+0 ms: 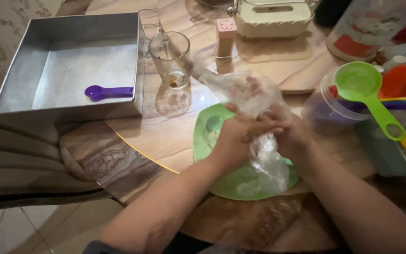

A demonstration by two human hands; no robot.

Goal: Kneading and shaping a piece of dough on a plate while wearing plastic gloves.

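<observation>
Both hands meet over a green plate [212, 141] at the near edge of the bench [165, 136]. Between them is a clear plastic bag [252, 94], crumpled, its twisted top pointing up and away toward a drinking glass [171, 59]; its lower tail hangs down onto the plate.

Left hand [238, 136]: fingers wrapped round the bag's middle, grip clamped on the plastic, forearm coming in from lower left. Right hand [290, 136]: pressed against the bag from the other side, fingers curled on it, grip likewise closed on the bag, forearm from lower right. Wrists nearly touching.

Contents of the bag are hard to read through the glare; something pale with a reddish patch, possibly soft food.

Progress, as a judgement: the bag is gathered and squeezed at the waist, but little or nothing of it shows on the plate, so the work looks early to midway.

Around: a square metal baking tin [34, 94] at left with a purple measuring spoon [106, 91] lying inside; a green measuring cup [360, 84] resting on a clear container at right.
</observation>
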